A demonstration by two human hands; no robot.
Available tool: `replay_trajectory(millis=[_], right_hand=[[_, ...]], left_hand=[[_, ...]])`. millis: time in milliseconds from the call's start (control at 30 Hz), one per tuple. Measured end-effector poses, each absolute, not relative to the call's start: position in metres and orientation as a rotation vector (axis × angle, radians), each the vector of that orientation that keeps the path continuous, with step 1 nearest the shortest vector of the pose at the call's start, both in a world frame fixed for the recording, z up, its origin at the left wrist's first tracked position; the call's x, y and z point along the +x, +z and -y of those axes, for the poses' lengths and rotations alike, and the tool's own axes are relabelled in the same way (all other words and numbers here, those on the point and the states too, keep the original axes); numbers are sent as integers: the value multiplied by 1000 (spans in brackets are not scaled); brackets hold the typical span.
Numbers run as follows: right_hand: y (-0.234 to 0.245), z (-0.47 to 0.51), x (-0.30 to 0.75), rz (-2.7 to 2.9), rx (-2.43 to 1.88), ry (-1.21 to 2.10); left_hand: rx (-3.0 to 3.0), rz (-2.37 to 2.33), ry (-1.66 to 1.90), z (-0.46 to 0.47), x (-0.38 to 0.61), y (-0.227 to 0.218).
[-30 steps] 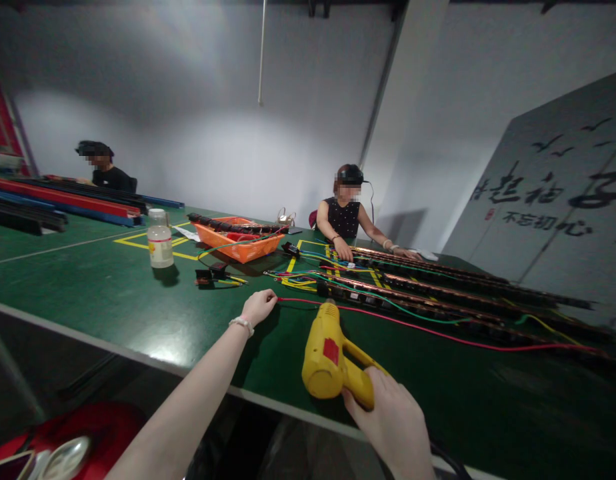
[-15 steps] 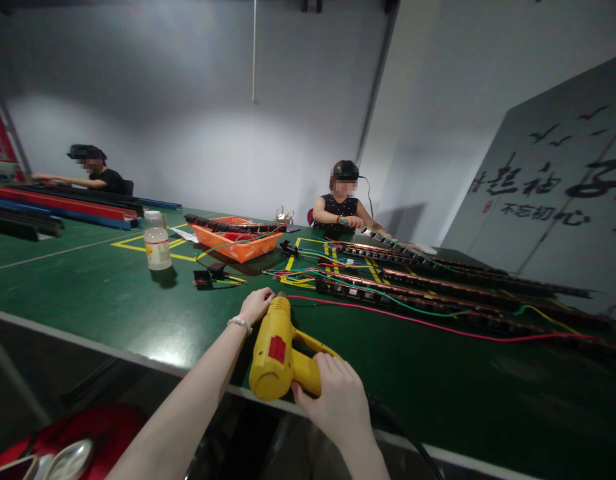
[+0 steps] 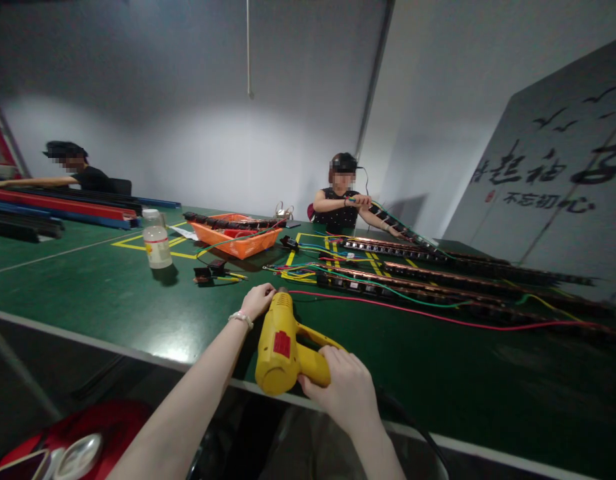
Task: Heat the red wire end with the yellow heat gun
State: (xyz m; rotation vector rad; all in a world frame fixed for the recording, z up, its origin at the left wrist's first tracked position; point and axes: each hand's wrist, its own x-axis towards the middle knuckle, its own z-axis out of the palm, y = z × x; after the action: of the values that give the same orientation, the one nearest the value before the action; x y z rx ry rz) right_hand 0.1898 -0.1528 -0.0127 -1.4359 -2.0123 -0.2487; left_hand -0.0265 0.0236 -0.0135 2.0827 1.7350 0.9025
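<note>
My right hand (image 3: 345,390) is wrapped round the handle of a yellow heat gun (image 3: 281,343), whose nozzle points away from me toward my left hand. My left hand (image 3: 258,300), with a white bracelet at the wrist, is closed in a pinch just in front of the nozzle, at the near end of a red wire (image 3: 438,319) that runs off to the right across the green table (image 3: 88,293). What the fingers pinch is too small to make out.
Long dark strips with copper bars (image 3: 438,273) and coloured wires lie to the right. An orange tray (image 3: 238,240), a clear bottle (image 3: 157,240) and small black parts (image 3: 211,272) stand further back. One person sits across the table lifting a strip; another sits far left.
My right hand swung the heat gun left until its nozzle met my left hand, then held it there. The person opposite raised one end of a strip off the table.
</note>
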Motion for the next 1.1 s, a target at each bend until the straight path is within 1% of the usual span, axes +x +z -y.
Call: replay_trajectory(millis=[300, 633, 900, 1100], right_hand=[[-6, 157, 225, 2012, -1517, -335], [-1, 164, 264, 1944, -1733, -413], [0, 169, 293, 1810, -1951, -417], [2, 172, 308, 1827, -2032, -327]], left_hand=[[2094, -1776, 914, -28, -27, -18], [2077, -1761, 932, -27, -26, -17], [2079, -1777, 912, -22, -25, -13], [2096, -1792, 865, -20, -23, -10]])
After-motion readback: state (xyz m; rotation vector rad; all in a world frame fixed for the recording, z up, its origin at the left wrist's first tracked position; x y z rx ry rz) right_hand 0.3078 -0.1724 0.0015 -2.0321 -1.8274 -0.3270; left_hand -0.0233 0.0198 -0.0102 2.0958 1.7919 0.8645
